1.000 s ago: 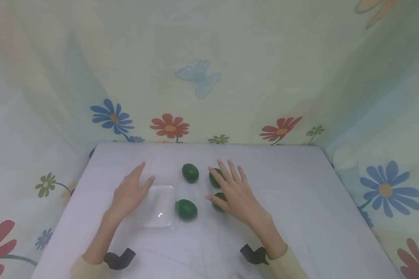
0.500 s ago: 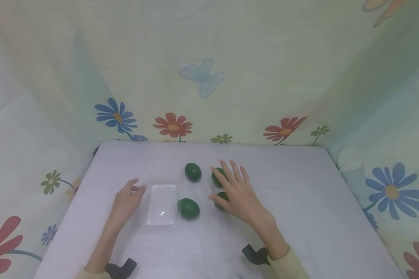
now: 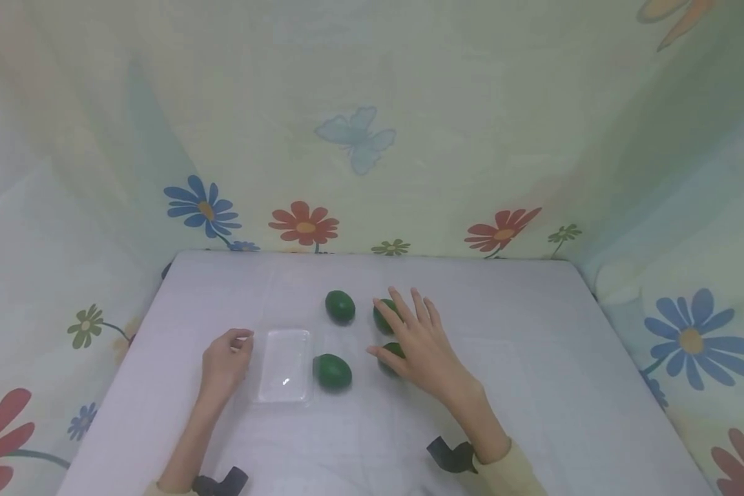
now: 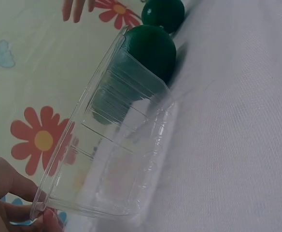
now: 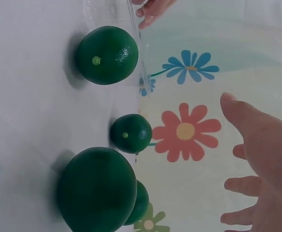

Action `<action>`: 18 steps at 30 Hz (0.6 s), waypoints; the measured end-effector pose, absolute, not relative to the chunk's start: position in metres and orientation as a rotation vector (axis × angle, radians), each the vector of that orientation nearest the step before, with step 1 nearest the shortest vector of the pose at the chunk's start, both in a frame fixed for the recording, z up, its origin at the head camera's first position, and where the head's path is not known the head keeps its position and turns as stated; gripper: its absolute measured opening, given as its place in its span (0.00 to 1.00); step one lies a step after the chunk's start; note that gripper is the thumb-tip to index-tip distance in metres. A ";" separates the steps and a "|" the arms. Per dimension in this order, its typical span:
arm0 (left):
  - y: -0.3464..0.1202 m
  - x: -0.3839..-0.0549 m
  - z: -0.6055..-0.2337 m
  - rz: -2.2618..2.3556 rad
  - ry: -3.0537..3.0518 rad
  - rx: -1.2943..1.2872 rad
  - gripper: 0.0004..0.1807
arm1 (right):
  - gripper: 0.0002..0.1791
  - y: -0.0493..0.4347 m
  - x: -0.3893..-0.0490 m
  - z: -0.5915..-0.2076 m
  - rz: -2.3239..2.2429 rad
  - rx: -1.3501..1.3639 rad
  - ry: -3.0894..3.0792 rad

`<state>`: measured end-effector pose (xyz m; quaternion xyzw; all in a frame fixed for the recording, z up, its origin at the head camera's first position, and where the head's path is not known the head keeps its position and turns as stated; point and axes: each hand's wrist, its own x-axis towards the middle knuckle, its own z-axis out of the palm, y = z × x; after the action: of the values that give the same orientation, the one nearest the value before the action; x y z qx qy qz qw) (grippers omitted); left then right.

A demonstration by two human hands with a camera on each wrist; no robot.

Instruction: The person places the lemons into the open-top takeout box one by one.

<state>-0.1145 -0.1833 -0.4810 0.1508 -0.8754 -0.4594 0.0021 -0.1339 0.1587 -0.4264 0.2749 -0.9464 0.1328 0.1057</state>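
Observation:
My left hand point(image 3: 225, 365) pinches the rim of a clear plastic container point(image 3: 285, 365) at its left side. In the left wrist view the fingers point(image 4: 22, 186) and thumb meet at the rim of the container point(image 4: 117, 169). My right hand point(image 3: 421, 351) hovers with spread fingers over two dark green limes, a far one point(image 3: 381, 324) and a near one point(image 3: 397, 348), partly covering both. Right of the container lies another lime point(image 3: 333, 373), with one more lime point(image 3: 340, 306) behind it. In the right wrist view, the hand point(image 5: 271, 169) stands apart from the nearest lime point(image 5: 97, 188).
A white cloth covers the table point(image 3: 564, 386). A curtain point(image 3: 440, 138) printed with flowers and a butterfly encloses the back and sides. Black straps point(image 3: 452, 455) show at both wrists.
My left hand has lowered from above the container to its left edge, its fingers curling onto the rim. My right hand stays almost in place above the limes.

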 end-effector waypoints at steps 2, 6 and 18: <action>-0.184 -0.114 -0.482 -1.438 -2.740 0.476 0.20 | 0.43 0.158 -0.134 -0.426 0.428 0.815 -2.761; -0.184 -0.114 -0.483 -1.425 -2.741 0.477 0.21 | 0.44 0.158 -0.139 -0.428 0.474 0.830 -2.724; -0.186 -0.110 -0.483 -1.401 -2.748 0.441 0.20 | 0.43 0.152 -0.182 -0.449 0.428 0.821 -2.909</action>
<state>-0.1097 -0.1859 -0.4828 0.1415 -0.8819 -0.4496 0.0129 -0.1820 0.1523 -0.4488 0.2686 -0.9520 0.1401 0.0445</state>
